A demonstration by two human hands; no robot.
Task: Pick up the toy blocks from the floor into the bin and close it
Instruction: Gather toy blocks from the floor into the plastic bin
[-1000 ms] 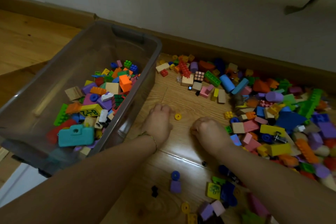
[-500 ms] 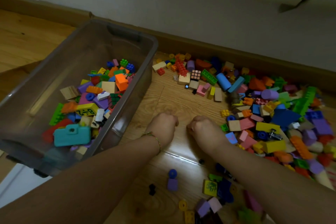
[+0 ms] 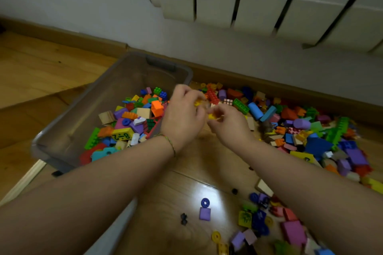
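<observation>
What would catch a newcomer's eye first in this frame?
Probably the sprawl of colourful toy blocks covering the wooden floor at right, along the wall under the white radiator. Next, the two bare hands meeting mid-frame, left hand and right hand, each pinching a small yellow piece. Left of them stands the grey translucent bin, open and partly filled with blocks.

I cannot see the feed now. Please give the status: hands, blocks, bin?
Left hand and right hand raised beside bin, each holding small yellow pieces. Bin open, partly filled. Many blocks on floor.
</observation>
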